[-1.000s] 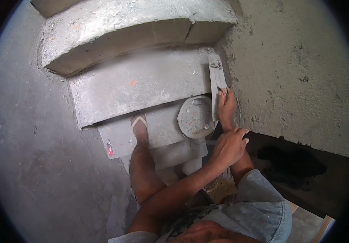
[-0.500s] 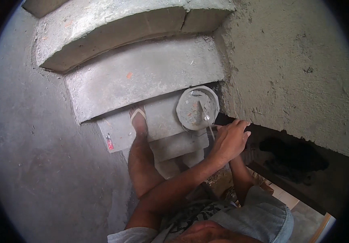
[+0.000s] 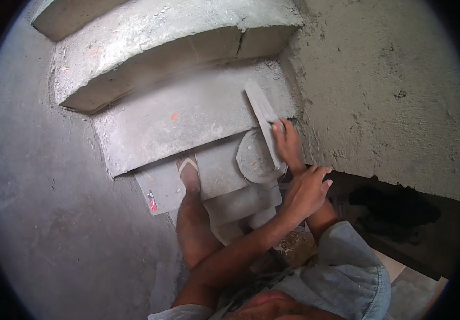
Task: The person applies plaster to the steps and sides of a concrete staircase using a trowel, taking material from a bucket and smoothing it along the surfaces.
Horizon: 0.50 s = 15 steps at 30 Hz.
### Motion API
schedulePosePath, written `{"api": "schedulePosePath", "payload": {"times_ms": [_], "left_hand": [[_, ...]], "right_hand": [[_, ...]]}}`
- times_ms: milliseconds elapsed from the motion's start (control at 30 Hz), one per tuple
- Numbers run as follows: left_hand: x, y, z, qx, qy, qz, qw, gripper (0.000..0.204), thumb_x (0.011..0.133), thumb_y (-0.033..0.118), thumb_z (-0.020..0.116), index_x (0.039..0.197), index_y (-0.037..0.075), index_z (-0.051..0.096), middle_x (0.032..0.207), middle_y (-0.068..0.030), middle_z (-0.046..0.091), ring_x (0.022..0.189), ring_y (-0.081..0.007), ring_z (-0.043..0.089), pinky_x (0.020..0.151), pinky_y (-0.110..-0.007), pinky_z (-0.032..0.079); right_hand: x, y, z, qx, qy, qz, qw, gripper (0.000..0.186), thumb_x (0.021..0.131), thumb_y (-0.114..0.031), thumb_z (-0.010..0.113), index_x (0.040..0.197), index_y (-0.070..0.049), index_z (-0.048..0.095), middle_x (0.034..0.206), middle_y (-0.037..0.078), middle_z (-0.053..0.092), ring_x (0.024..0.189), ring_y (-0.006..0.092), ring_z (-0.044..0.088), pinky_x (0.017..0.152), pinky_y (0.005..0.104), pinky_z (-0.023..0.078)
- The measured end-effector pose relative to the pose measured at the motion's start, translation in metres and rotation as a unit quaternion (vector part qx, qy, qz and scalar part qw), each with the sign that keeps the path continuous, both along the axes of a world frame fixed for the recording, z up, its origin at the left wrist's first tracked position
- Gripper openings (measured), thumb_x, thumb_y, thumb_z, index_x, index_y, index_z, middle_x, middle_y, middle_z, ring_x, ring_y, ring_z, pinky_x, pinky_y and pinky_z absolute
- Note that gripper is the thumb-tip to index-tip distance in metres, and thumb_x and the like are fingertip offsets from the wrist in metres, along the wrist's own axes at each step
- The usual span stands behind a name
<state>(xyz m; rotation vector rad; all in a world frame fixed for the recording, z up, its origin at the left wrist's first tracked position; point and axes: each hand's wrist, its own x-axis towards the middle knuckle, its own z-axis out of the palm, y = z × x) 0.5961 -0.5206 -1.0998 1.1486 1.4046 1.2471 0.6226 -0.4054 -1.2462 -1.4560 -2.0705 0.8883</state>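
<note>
A long flat plastering trowel (image 3: 261, 109), grey with mortar, slants above a round pale bucket (image 3: 243, 160). My right hand (image 3: 288, 141) is closed on the trowel from its right side; its handle is hidden by the fingers and the blade. Grey mix with small bits shows inside the bucket, partly covered by the trowel. Across my right forearm lies my left hand (image 3: 309, 191), its fingers loosely bent and apart, with nothing seen in them. Whether it touches the forearm, I cannot tell.
Bare concrete steps (image 3: 187, 101) rise ahead, with a reddish chip (image 3: 174, 116) on one. A rough plastered wall (image 3: 379, 101) stands to the right, above a dark gap. My sandalled foot (image 3: 189, 169) is on a lower step, near a small red object (image 3: 152, 201).
My right hand has come out from behind my left hand and risen forward with the trowel, lifting it up from the bucket. My left hand stays nearly in place.
</note>
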Motion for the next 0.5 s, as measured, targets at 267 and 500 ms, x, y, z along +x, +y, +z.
{"api": "schedulePosePath", "payload": {"times_ms": [267, 500], "left_hand": [[-0.004, -0.005, -0.002, -0.017, -0.002, 0.003, 1.000, 0.028, 0.087, 0.013, 0.058, 0.112, 0.000, 0.057, 0.104, -0.0185, 0.061, 0.090, -0.0347, 0.062, 0.079, -0.041, 0.048], [-0.014, -0.009, 0.001, -0.006, 0.004, 0.016, 1.000, 0.029, 0.087, 0.014, 0.059, 0.113, 0.000, 0.057, 0.104, -0.0181, 0.061, 0.087, -0.0341, 0.062, 0.078, -0.041, 0.048]], "right_hand": [[-0.033, 0.080, -0.015, 0.004, 0.033, -0.050, 0.998, 0.044, 0.089, -0.038, 0.057, 0.114, -0.002, 0.059, 0.097, 0.025, 0.065, 0.092, 0.0367, 0.064, 0.080, 0.0406, 0.048], [-0.051, 0.070, -0.009, 0.005, 0.040, -0.011, 0.999, 0.040, 0.088, -0.036, 0.060, 0.107, 0.000, 0.063, 0.090, 0.021, 0.066, 0.083, 0.0290, 0.064, 0.076, 0.0372, 0.048]]}}
